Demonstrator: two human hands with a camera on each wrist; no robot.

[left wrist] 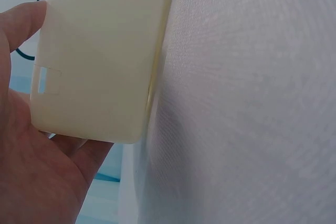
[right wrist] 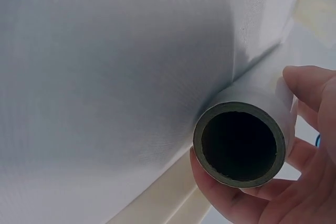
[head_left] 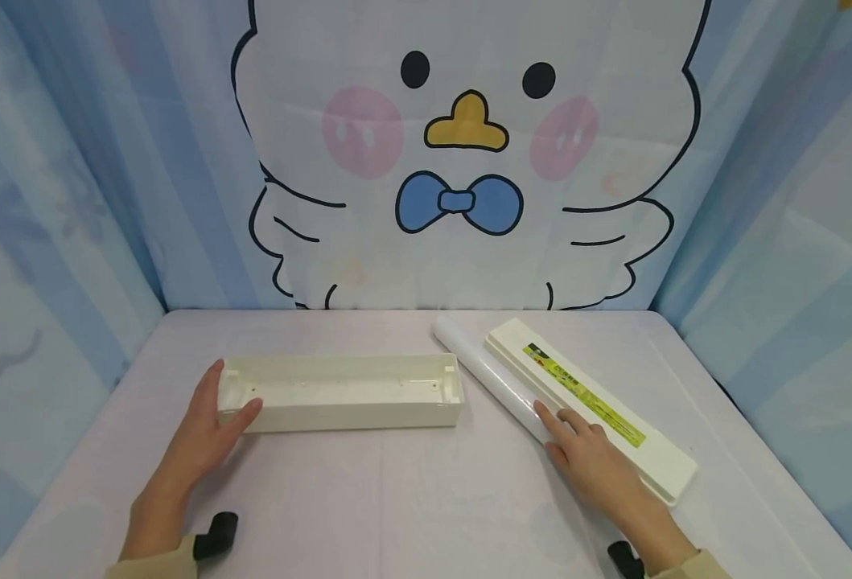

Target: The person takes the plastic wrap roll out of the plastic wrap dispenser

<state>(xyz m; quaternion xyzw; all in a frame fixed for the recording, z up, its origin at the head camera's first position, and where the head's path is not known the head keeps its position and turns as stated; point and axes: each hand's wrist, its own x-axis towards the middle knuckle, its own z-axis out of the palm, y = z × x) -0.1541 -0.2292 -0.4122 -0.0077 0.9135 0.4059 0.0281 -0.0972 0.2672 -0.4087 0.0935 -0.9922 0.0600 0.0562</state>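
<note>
An open, off-white plastic box (head_left: 353,416), long and narrow, lies crosswise on the left half of the table. My left hand (head_left: 204,438) grips its left end, thumb on the near wall and fingers around the far side. The box's outer wall (left wrist: 100,61) with a small slot fills part of the left wrist view. To the right, a roll of cling film (head_left: 491,374) lies slanted on the table. Around its near part, my right hand (head_left: 588,458) holds it with thumb and fingers on opposite sides. The roll's hollow tube end (right wrist: 197,140) faces the right wrist camera.
Right beside the roll lies a long off-white lid (head_left: 668,466) with a yellow-green label (head_left: 585,394), partly behind my right hand. A pale cloth covers the table (head_left: 397,507). Printed curtains (head_left: 780,281) stand at the back and both sides.
</note>
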